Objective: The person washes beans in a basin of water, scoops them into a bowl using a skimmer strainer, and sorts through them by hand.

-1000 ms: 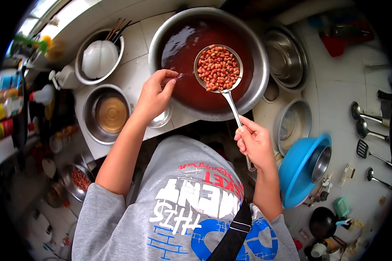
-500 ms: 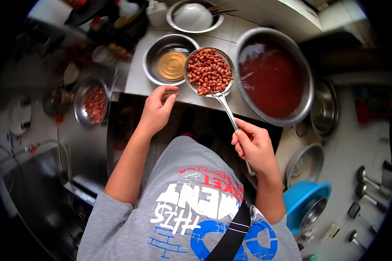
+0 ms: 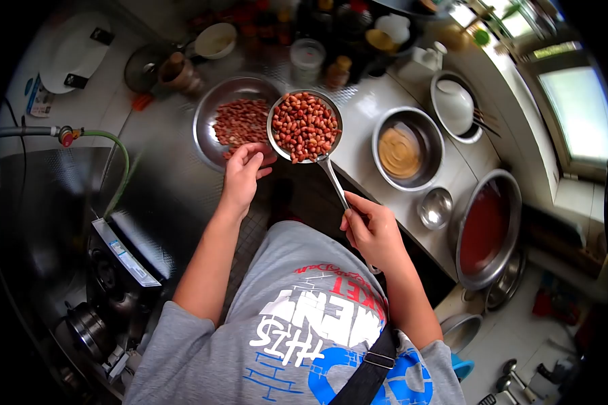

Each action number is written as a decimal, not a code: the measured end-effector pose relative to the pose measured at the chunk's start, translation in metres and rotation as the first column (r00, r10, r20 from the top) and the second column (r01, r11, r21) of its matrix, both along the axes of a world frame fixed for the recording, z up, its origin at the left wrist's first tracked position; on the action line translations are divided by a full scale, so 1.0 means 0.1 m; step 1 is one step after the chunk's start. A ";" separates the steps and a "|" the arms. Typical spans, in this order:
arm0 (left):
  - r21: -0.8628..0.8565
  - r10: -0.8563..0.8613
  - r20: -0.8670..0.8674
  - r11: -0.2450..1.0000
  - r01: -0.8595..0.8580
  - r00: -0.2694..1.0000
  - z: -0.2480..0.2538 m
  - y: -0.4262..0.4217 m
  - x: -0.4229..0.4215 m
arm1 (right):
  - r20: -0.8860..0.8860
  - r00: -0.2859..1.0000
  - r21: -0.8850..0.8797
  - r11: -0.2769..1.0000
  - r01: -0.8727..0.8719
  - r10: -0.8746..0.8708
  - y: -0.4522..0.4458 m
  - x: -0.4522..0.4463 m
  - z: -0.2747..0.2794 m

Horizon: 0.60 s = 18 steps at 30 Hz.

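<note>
My right hand (image 3: 373, 233) is closed round the metal handle of a long-handled strainer (image 3: 332, 181). Reddish-brown peanuts (image 3: 305, 127) fill the strainer and hide its bottom. It hangs at the right rim of a wide metal bowl (image 3: 206, 145), which holds more peanuts (image 3: 240, 121). My left hand (image 3: 242, 177) is at that bowl's near right edge, just left of the strainer. Its fingers are partly bent and apart, with nothing visible in them; whether they touch the rim I cannot tell.
On the counter to the right stand a metal bowl (image 3: 422, 177) with a tan paste, a small metal bowl (image 3: 435, 208) and a large basin (image 3: 517, 216) of dark red liquid. Jars (image 3: 307, 61) are behind the peanuts. A sink (image 3: 40, 202) lies left, a stove (image 3: 105, 270) lower left.
My view and body have turned left. The strainer of peanuts has moved from beside the paste bowl and red basin to the wide bowl of peanuts; both hands moved with it.
</note>
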State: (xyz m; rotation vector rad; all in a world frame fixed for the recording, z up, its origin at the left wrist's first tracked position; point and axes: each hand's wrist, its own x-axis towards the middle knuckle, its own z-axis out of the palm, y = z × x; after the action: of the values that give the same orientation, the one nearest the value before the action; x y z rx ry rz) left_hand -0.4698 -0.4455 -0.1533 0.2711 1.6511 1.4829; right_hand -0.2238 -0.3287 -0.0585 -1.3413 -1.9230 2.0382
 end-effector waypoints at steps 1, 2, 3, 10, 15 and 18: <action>0.004 0.018 0.025 1.000 -0.018 1.000 -0.01 -0.02 -0.17 | 0.002 0.999 0.084 0.996 -0.034 0.034 -0.01 -0.21 -0.04; 0.013 0.051 0.086 0.999 -0.052 0.995 0.00 -0.01 -0.30 | 0.005 0.998 0.168 0.983 -0.069 0.069 -0.02 -0.38 -0.09; 0.015 0.084 0.150 0.996 -0.087 0.985 0.02 0.02 -0.44 | 0.013 0.994 0.244 0.964 -0.104 0.104 -0.01 -0.54 -0.14; 0.018 0.168 0.314 0.983 -0.183 0.934 -0.17 0.08 -1.08 | 0.033 0.976 0.568 0.799 -0.196 0.216 -0.01 -1.14 -0.38; 0.031 0.198 0.313 0.975 -0.218 0.929 -0.27 0.05 -1.27 | 0.072 0.958 0.666 0.702 -0.252 0.277 0.01 -1.26 -0.38; 0.051 0.200 0.300 0.973 -0.225 0.933 -0.30 -0.01 -1.34 | 0.089 0.956 0.681 0.683 -0.265 0.281 -0.01 -1.31 -0.38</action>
State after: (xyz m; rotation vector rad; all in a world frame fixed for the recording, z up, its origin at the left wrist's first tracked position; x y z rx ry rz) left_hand -0.6043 -0.4461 -0.1838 -0.0854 1.4138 1.6680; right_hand -0.3546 -0.3302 -0.0970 -0.8651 -2.6065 1.1350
